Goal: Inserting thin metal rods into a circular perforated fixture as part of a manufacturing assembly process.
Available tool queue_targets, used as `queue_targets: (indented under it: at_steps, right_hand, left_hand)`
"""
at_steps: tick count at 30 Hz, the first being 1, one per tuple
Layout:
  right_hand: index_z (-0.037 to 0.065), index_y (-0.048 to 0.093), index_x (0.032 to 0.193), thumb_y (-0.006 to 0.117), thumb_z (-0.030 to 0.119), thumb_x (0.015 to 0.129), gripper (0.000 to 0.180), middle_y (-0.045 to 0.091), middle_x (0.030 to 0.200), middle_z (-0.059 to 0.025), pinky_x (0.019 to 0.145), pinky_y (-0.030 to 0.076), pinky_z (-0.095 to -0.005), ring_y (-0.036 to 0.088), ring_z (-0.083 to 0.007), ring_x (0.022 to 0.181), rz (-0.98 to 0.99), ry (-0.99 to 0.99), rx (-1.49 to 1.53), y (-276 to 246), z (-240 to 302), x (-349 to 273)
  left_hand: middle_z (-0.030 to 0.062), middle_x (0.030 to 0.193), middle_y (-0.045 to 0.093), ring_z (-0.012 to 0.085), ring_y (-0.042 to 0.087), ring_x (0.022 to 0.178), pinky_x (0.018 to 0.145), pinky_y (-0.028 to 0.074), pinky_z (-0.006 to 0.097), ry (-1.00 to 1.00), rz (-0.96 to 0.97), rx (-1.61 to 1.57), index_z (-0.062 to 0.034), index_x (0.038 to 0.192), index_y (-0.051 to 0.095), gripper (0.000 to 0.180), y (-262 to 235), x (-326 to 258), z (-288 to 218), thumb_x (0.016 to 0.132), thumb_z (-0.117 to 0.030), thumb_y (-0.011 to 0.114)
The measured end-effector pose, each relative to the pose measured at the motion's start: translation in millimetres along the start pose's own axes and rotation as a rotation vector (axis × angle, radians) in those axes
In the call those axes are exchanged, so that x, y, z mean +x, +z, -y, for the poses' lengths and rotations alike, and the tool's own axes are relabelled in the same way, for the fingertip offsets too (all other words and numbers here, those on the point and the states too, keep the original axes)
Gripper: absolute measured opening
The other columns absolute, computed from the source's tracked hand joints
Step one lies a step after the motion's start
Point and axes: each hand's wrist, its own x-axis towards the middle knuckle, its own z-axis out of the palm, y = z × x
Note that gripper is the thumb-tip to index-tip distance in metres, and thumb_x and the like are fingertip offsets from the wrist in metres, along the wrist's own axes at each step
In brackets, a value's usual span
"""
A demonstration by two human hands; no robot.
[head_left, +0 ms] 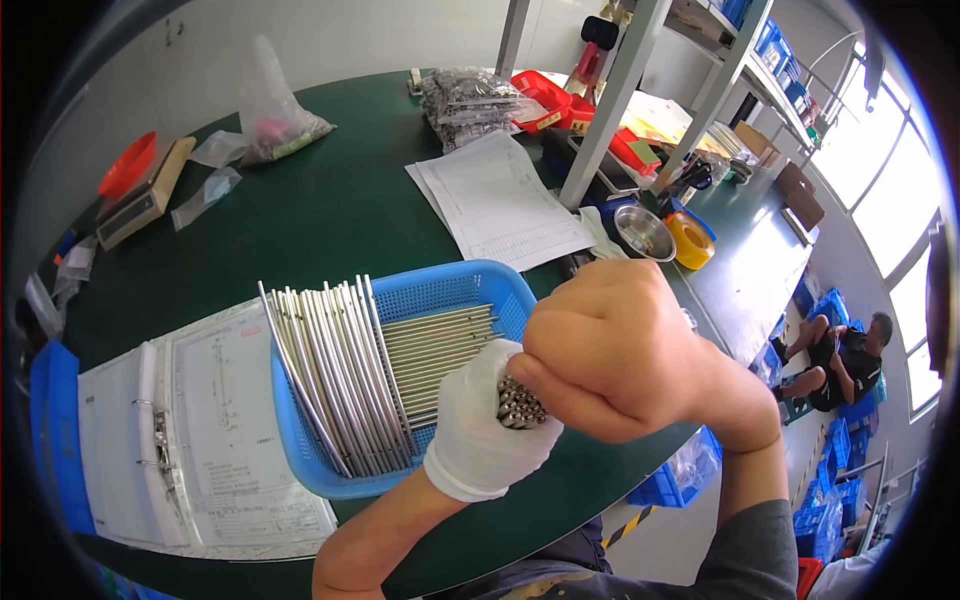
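In a white glove, my left hand (490, 428) is wrapped round a bundle of thin metal rods (520, 408), whose round ends face up toward me. My bare right hand (618, 350) is closed in a fist right beside the bundle, its thumb by the rod ends; whatever its fingers hold is hidden. A blue plastic basket (505, 275) stands just beyond the gloved hand. Inside it, several silvery rods (345, 375) lean in a row on the left, and more rods (440, 345) lie flat on the right.
An open ring binder (215, 420) with printed sheets lies left of the basket. Beyond are loose papers (505, 200), a scale (145, 195) with a red tray, bagged parts (470, 105), a steel bowl (645, 233) and a shelf post (615, 110). Another person (840, 365) sits at far right.
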Motion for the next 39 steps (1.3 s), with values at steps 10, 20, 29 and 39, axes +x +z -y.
queue_targets:
  at_steps: [10,20,29,39]
  right_hand:
    - [0.005,0.050,0.062,0.063,0.009,0.076,0.019,0.042,0.053,-0.0075,0.042,0.032,-0.0370,0.044,-0.0269,0.044,-0.003,0.017,-0.016,-1,1,0]
    - [0.005,0.049,0.061,0.062,0.007,0.076,0.020,0.042,0.052,-0.0072,0.043,0.032,-0.0375,0.042,-0.0264,0.044,-0.031,0.049,-0.020,-5,4,-7]
    - [0.008,0.046,0.061,0.062,0.018,0.079,0.026,0.045,0.052,-0.0060,0.041,0.036,-0.0393,0.049,-0.0290,0.046,-0.020,0.051,-0.036,-1,2,-6]
    - [0.004,0.049,0.060,0.061,0.006,0.077,0.021,0.040,0.052,-0.0073,0.043,0.030,-0.0373,0.041,-0.0271,0.044,-0.085,0.090,0.024,-11,4,-9]
  left_hand:
    - [0.0085,0.066,0.055,0.0258,0.056,0.054,0.052,0.045,0.033,0.125,-0.012,0.221,-0.0045,0.087,0.053,0.025,-3,5,-4,0.070,-0.007,0.071]
    - [0.0076,0.064,0.054,0.0235,0.055,0.052,0.049,0.044,0.032,0.108,0.009,0.178,-0.0041,0.085,0.054,0.019,-2,6,-6,0.073,-0.005,0.068]
    - [0.0077,0.065,0.055,0.0220,0.056,0.052,0.049,0.044,0.031,0.075,0.023,0.145,-0.0045,0.086,0.054,0.021,-5,6,-7,0.072,-0.005,0.069]
    - [0.0081,0.065,0.055,0.0238,0.055,0.052,0.050,0.045,0.032,0.065,-0.015,0.166,-0.0047,0.084,0.053,0.019,0,9,-10,0.072,-0.005,0.069]
